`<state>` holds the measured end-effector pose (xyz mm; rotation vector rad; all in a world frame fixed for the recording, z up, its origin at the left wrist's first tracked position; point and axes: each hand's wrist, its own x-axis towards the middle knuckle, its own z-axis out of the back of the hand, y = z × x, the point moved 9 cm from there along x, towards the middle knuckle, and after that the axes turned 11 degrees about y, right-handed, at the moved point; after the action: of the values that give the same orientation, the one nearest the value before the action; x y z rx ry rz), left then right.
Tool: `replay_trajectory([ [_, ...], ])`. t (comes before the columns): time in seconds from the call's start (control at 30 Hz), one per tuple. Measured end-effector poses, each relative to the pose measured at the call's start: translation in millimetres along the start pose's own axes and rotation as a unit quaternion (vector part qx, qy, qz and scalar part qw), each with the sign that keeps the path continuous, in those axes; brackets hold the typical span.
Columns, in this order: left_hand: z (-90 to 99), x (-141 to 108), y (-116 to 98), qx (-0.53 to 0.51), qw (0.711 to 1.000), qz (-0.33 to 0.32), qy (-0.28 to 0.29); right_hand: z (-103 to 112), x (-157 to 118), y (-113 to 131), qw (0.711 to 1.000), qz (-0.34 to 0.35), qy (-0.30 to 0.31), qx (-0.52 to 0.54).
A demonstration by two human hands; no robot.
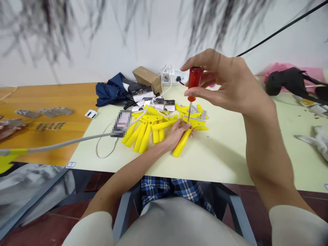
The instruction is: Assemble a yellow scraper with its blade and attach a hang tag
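Your right hand (225, 80) pinches a red-handled screwdriver (194, 78) upright between thumb and fingertips, the other fingers curved and loose around it. Its steel shaft (189, 111) points down into a yellow scraper (181, 143) gripped in your left hand (178, 133), whose fingers wrap its head while the handle slants toward you. Your left fingers hide much of the spot where the tip lands, so you can't make out exactly what it touches.

The scraper is just beside a heap of similar yellow scrapers (140, 135) on the pale table (220, 160). Behind them are a cardboard box (147, 79), a power strip (174, 78) and a navy cloth (110, 90). A pixelated object (121, 123) sits at the heap's edge, unreadable. On the orange table (51, 99) to your left, another person's hand (9, 131) shows blurred, cut off by the frame.
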<state>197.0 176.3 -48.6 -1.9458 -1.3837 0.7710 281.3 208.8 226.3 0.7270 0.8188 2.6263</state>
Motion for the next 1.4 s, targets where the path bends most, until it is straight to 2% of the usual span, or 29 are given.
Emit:
replay_trajectory([
  [0.13, -0.8, 0, -1, 0.001, 1.000, -0.008, 0.013, 1, 2, 1, 0.998, 0.002, 0.000, -0.067],
  [0.27, 2.4, 1, 1, -0.010, 1.000, -0.011, 0.015, -4, 0, -3, 0.999, 0.002, 0.040, 0.020],
  [0.33, 3.9, 1, 1, -0.011, 1.000, -0.015, 0.013, -1, -1, -5, 0.999, 0.016, 0.021, 0.041],
  [0.43, 2.9, 1, 0, -0.009, 1.000, -0.016, 0.022, 6, -1, -7, 0.999, 0.015, -0.020, -0.024],
  [0.5, 1.4, 1, 0, -0.008, 1.000, -0.012, 0.026, 6, 0, -7, 0.998, 0.007, -0.021, -0.063],
  [0.6, 0.5, -1, -2, -0.009, 1.000, -0.012, 0.018, 1, 1, -7, 0.998, 0.000, 0.014, -0.061],
  [0.73, 0.8, -2, -5, -0.005, 1.000, -0.015, 0.007, -6, 0, -8, 0.998, 0.006, 0.052, 0.031],
  [0.8, 0.8, -1, -4, -0.002, 1.000, -0.012, 0.009, -3, -1, -9, 0.998, 0.012, 0.032, 0.043],
  [0.93, -1.9, -1, -3, 0.000, 1.000, -0.011, 0.026, 7, -1, -9, 0.998, 0.003, -0.033, -0.059],
  [1.0, -2.6, -1, -4, 0.000, 0.999, -0.015, 0.029, 9, -1, -9, 0.997, -0.004, -0.031, -0.077],
  [1.13, -0.3, -1, -3, -0.009, 1.000, -0.013, 0.019, 2, -2, -7, 0.999, 0.003, 0.038, 0.021],
  [1.2, 0.2, -1, -3, -0.014, 1.000, -0.010, 0.018, 4, -4, -6, 0.998, 0.002, 0.030, 0.059],
  [1.33, 0.9, 0, -2, -0.026, 0.999, -0.013, 0.014, 14, -7, -9, 0.999, -0.031, -0.035, -0.027],
  [1.4, 1.1, 0, -2, -0.030, 0.999, -0.014, 0.015, 15, -7, -9, 0.996, -0.042, -0.038, -0.075],
])
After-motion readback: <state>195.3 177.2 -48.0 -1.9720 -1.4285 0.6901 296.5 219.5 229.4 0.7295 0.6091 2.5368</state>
